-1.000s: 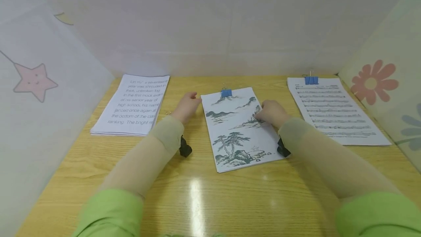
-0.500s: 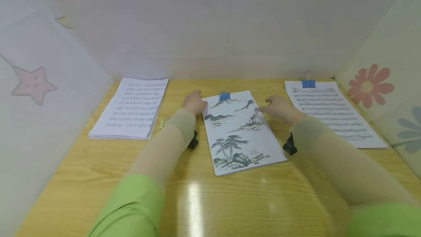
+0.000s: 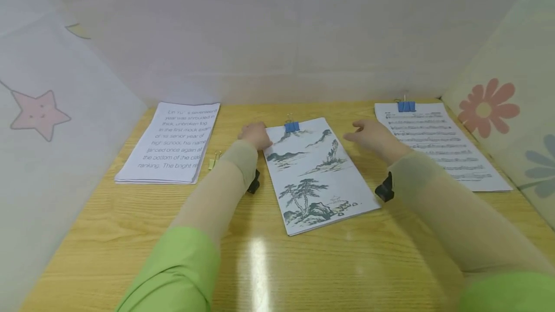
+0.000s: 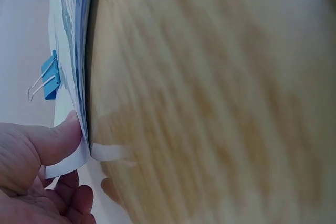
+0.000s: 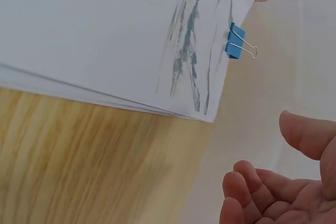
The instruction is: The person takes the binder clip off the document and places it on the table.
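A stack of paper printed with an ink landscape lies slightly turned in the middle of the table, a blue binder clip on its far edge. My left hand pinches the far left corner of this stack between thumb and fingers; in the left wrist view the thumb presses on top and the corner curls up. Apart from the stack's right side, my right hand holds nothing, its thumb and fingers spread in the right wrist view. The sheets fan slightly along the near-camera edge there.
On the left lies a stack of printed text sheets. Beside it, partly behind my left forearm, is a yellowish binder clip. Sheet music with another blue binder clip lies on the right. A cloth-like wall rises behind the table.
My left hand has moved right and taken hold of the stack's corner. My right hand has let go of the stack's right edge and drawn away to the right.
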Tool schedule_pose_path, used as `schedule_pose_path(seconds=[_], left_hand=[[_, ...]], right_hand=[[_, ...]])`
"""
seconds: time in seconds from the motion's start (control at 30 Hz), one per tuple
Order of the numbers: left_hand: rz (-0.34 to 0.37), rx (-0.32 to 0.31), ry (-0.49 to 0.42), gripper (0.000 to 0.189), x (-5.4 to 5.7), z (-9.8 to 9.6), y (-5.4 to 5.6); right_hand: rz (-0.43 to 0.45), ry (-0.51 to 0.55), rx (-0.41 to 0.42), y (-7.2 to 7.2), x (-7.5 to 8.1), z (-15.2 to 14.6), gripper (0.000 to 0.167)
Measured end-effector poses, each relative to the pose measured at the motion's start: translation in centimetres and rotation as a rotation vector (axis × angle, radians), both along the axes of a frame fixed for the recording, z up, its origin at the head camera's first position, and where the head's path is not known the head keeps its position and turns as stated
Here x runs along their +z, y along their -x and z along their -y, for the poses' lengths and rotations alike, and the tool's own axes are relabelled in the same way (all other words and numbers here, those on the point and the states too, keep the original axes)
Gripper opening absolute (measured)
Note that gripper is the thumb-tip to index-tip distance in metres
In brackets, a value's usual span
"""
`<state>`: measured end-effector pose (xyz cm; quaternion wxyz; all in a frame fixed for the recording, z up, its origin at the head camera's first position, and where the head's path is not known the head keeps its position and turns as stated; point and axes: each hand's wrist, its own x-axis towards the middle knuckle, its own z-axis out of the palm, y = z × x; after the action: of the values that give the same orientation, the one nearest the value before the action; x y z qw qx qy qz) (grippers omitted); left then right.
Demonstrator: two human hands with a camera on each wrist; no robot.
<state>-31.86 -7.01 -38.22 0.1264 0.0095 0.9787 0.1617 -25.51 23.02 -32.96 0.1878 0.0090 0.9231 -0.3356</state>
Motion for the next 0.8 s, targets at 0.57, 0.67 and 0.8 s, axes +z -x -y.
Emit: schedule_pose_path(seconds=[0.57, 0.67, 0.8], left_hand=[[-0.158, -0.006, -0.363, 0.033, -0.5, 1.1, 0.3], [-0.14, -0.012, -0.432, 0.033, 0.0, 1.4, -0.1], [-0.116, -0.023, -0.502, 0.032, 1.0, 1.7, -0.7]], right_hand=[[-0.107, 0.171, 0.126, 0.3, 0.0, 0.4, 0.059], [-0.127, 0.186, 0.146, 0.2, 0.4, 0.6, 0.057], [-0.141, 0.21, 0.161, 0.0, 1.4, 1.2, 0.055]])
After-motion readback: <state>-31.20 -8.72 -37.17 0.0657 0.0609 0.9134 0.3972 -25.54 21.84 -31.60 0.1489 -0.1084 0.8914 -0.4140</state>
